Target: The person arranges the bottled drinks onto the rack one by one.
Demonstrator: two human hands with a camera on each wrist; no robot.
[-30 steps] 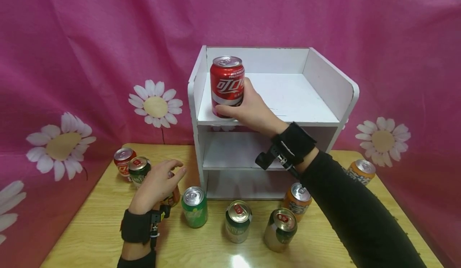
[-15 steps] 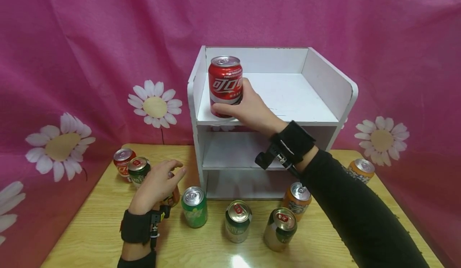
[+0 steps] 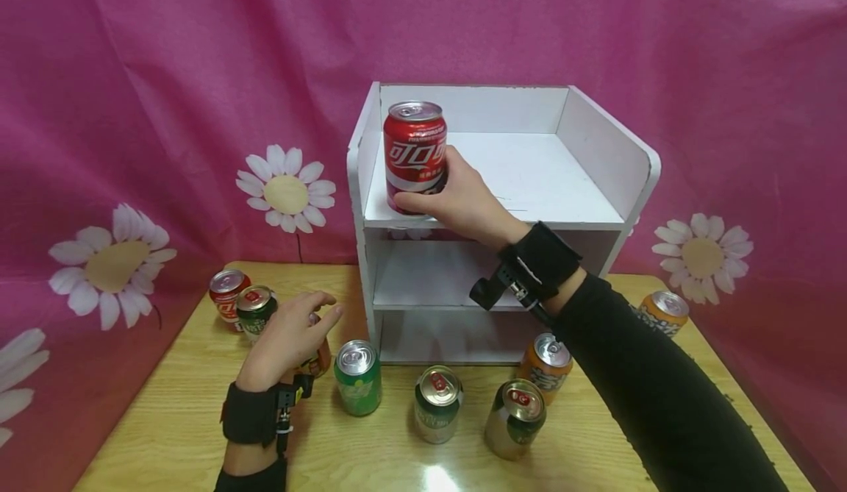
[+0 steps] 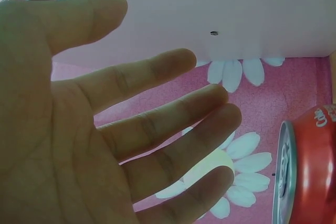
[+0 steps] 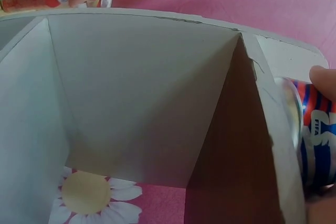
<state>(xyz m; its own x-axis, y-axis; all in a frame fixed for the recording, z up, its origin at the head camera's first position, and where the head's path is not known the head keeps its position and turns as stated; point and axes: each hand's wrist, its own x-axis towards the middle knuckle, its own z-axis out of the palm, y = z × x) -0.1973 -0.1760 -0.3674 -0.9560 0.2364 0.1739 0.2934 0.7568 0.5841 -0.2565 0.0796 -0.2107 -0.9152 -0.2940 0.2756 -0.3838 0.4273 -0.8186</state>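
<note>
My right hand (image 3: 466,201) grips a red cola can (image 3: 413,143) from its right side, thumb across the front. The can stands upright at the left front of the white shelf unit's top board (image 3: 529,176). In the right wrist view, the can's striped lower part (image 5: 317,135) shows at the right edge, beside the board. Low over the table, my left hand (image 3: 287,341) hovers with relaxed, spread fingers and holds nothing. It partly hides an orange can (image 3: 320,363). A red can (image 4: 315,166) lies past its fingertips in the left wrist view.
Left of the unit stand a red can (image 3: 228,299) and a dark green can (image 3: 254,314). In front are a bright green can (image 3: 358,385) and two green-and-gold cans. Orange cans stand at right (image 3: 548,367) and far right (image 3: 664,313). A pink curtain (image 3: 198,73) hangs behind.
The red cola can and my right hand have shifted very slightly left on the top board, and its label is turned a little. My left hand has stayed in place.
</note>
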